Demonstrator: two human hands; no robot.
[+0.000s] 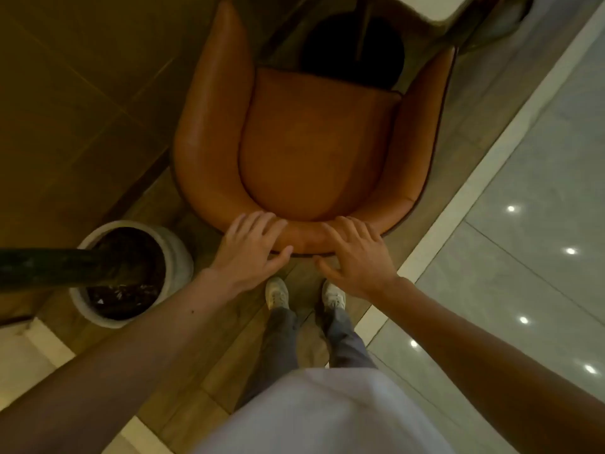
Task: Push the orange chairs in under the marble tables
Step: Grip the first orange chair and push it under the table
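An orange leather tub chair (311,142) stands right in front of me, its seat facing away toward the pale marble table (435,8), whose corner shows at the top edge. The table's dark round base (352,50) sits just beyond the seat's front. My left hand (253,249) rests on the top of the curved backrest, fingers spread and laid flat over the rim. My right hand (353,253) lies beside it on the same rim, fingers draped over the top and thumb behind the back edge.
A white round planter (176,253) with dark soil and a thick trunk stands close on the left of the chair. A glossy pale tile floor (523,224) runs along the right past a light border strip. My feet stand on wood flooring just behind the chair.
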